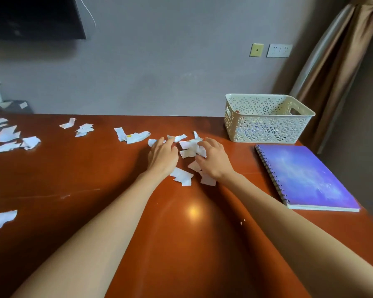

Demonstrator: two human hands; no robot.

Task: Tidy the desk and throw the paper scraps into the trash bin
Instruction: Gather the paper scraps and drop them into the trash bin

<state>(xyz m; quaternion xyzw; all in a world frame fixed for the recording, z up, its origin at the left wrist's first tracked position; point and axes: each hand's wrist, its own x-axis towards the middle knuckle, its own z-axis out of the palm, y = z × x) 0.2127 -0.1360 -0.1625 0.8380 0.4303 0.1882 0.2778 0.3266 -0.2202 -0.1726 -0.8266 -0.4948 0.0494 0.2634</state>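
Note:
Several white paper scraps (187, 148) lie bunched near the middle of the brown desk (73, 179). My right hand (213, 160) rests on the right side of this bunch, its fingers curled over a few scraps. My left hand (163, 154) lies flat on the desk at the left of the bunch, fingertips touching a scrap. More scraps (182, 176) lie between my wrists. Other scraps are spread to the left: a strip (131, 135), a small group (83, 129) and a larger group (11, 137) at the far left edge. No trash bin is in view.
A cream perforated plastic basket (267, 127) stands at the back right of the desk. A purple spiral notebook (306, 179) lies in front of it near the right edge. One more scrap (0, 219) lies at the left front. A wall runs behind the desk, a curtain at right.

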